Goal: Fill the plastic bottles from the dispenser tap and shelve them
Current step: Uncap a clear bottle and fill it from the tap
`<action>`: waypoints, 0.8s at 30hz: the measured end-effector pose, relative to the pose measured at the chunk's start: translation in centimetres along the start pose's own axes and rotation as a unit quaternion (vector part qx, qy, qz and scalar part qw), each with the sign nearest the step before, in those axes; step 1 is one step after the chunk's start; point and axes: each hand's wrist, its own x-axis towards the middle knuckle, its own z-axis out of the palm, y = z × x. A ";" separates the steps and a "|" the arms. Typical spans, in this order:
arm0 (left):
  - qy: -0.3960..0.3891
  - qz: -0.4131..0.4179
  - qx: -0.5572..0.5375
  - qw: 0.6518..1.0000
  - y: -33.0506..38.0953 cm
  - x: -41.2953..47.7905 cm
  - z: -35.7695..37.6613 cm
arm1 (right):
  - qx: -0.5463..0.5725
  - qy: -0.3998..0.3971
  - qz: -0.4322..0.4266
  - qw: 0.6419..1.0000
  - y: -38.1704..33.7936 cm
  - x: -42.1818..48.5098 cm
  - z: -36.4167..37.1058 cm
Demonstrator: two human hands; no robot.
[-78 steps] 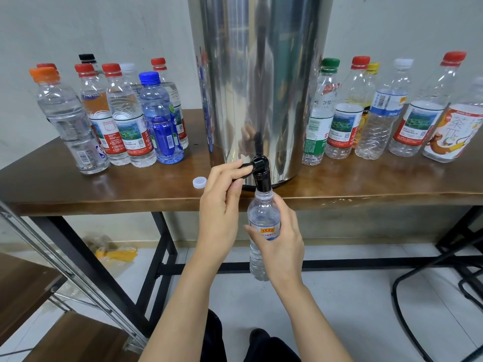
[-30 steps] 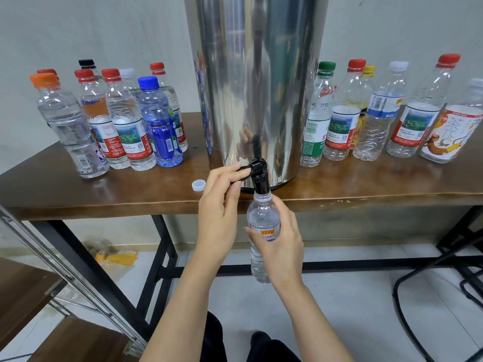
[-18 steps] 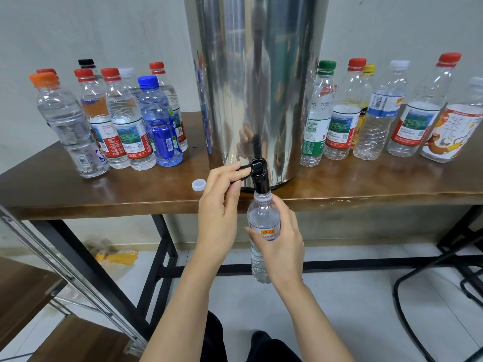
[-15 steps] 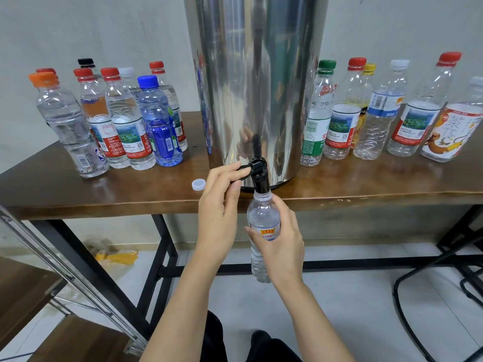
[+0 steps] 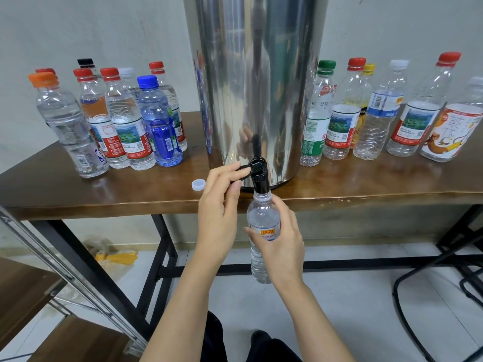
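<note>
A tall steel dispenser (image 5: pixel 256 82) stands on the brown table (image 5: pixel 104 194). Its black tap (image 5: pixel 260 176) juts over the front edge. My left hand (image 5: pixel 218 212) pinches the tap's side lever between thumb and fingers. My right hand (image 5: pixel 281 241) grips a small clear bottle (image 5: pixel 262 218) with a yellow-and-blue label, holding it upright with its open neck right under the spout. The bottle looks nearly full of water. Its white cap (image 5: pixel 198 184) lies on the table left of the tap.
Capped bottles stand in a cluster on the left (image 5: pixel 122 121) and a row on the right (image 5: pixel 371 113) of the dispenser. A wooden shelf with a metal rail (image 5: pixel 39 283) sits at lower left. Black chair legs (image 5: pixel 418 296) stand at lower right.
None of the hands or the bottle has shifted noticeably; the view has only drifted slightly.
</note>
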 end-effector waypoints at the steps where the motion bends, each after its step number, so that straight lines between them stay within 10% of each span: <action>1: 0.000 0.000 0.001 1.000 0.0 0.0 0.0 | 0.001 -0.001 0.000 1.000 0.0 0.0 0.0; 24: -0.049 0.132 0.118 0.983 -2.1 2.1 -1.9 | 0.004 -0.014 -0.002 1.000 0.2 0.2 -0.2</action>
